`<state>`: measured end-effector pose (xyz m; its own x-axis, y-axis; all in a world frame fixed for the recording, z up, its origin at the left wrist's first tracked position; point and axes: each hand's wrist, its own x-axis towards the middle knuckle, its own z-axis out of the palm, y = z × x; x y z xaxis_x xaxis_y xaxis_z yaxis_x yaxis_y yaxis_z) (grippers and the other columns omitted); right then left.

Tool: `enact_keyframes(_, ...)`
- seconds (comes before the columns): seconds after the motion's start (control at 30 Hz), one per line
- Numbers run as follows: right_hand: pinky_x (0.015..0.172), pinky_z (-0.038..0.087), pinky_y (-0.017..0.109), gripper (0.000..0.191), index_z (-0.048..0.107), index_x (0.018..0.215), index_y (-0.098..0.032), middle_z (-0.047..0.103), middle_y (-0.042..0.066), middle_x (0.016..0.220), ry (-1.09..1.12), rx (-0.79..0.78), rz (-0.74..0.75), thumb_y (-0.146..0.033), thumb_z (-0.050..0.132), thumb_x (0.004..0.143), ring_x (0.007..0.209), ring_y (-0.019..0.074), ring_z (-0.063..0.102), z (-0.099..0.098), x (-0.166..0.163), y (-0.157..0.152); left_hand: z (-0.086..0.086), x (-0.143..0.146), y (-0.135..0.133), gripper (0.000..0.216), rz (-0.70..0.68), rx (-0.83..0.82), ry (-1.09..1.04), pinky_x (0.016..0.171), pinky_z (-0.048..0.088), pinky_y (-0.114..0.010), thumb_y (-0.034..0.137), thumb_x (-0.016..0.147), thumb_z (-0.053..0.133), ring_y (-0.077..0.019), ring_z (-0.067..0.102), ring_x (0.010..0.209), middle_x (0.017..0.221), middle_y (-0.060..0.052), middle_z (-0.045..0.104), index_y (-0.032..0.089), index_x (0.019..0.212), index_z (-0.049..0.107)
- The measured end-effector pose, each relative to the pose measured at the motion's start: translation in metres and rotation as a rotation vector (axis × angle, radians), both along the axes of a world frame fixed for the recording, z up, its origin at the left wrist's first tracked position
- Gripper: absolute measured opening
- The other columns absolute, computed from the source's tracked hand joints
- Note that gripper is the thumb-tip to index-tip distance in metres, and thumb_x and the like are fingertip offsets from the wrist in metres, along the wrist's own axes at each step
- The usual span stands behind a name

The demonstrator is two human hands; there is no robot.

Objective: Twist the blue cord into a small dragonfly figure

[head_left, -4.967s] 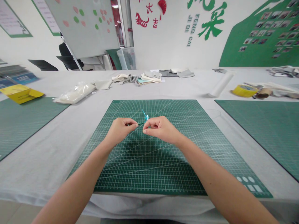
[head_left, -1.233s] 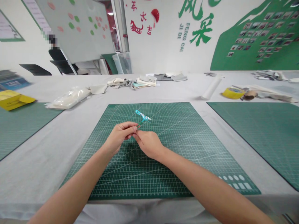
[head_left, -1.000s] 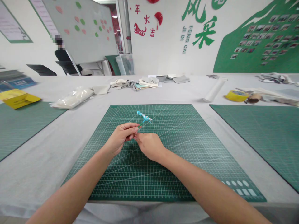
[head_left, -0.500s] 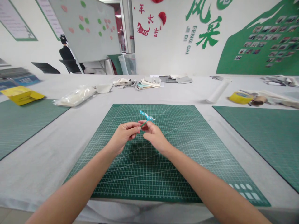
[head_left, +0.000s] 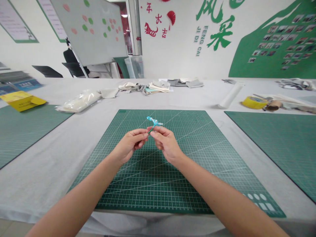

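Above the middle green cutting mat (head_left: 172, 171), my left hand (head_left: 130, 144) and my right hand (head_left: 166, 143) meet fingertip to fingertip. Both pinch a small turquoise and white ribbon piece (head_left: 153, 122) with a thin green stem. Its looped top sticks up just beyond my fingers. The left thumb and forefinger close on the lower stem. My right fingers are closed on the stem just under the loops. How the ribbon is tied is too small to tell.
Two more green mats (head_left: 22, 128) (head_left: 278, 138) lie left and right on the grey table. A yellow box (head_left: 23, 100), a plastic bag (head_left: 79, 101), folded fabric pieces (head_left: 148, 86), a white roll (head_left: 230, 95) and yellow tape (head_left: 254, 102) lie further back. A whiteboard (head_left: 93, 29) stands behind.
My right hand has turned and risen from below the stem to pinch it near the loops. The ribbon piece has shifted slightly; my left hand has kept its pinch.
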<state>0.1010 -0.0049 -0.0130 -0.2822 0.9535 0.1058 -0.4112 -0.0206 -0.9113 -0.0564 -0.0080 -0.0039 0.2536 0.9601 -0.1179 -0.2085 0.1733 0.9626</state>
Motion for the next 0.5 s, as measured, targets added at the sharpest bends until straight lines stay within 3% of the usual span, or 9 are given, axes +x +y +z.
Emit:
enact_keyframes(0.17,0.039,0.014,0.022,0.019,0.073,0.089,-0.019,0.032,-0.010,0.044,0.025,0.036,-0.020,-0.034,0.066,0.079,0.041,0.0045,0.020,-0.0004,0.0004,0.0000,-0.0009,0.0009,0.0004,0.012,-0.061,-0.113,-0.157,0.043,0.024,-0.017,0.022,0.073,0.073,-0.0026,0.039,0.046,0.064,0.004,0.053,0.015,0.076,0.063)
enact_keyframes(0.5,0.040,0.016,0.022,0.019,0.072,0.086,-0.019,0.036,-0.009,0.045,-0.004,0.071,-0.014,-0.035,0.066,0.078,0.042,0.0047,0.022,0.0005,0.0027,-0.0001,-0.0028,-0.0002,0.0009,0.012,-0.086,-0.103,-0.188,0.043,0.025,-0.017,0.021,0.073,0.073,-0.0023,0.039,0.046,0.064,0.004,0.053,0.015,0.076,0.064)
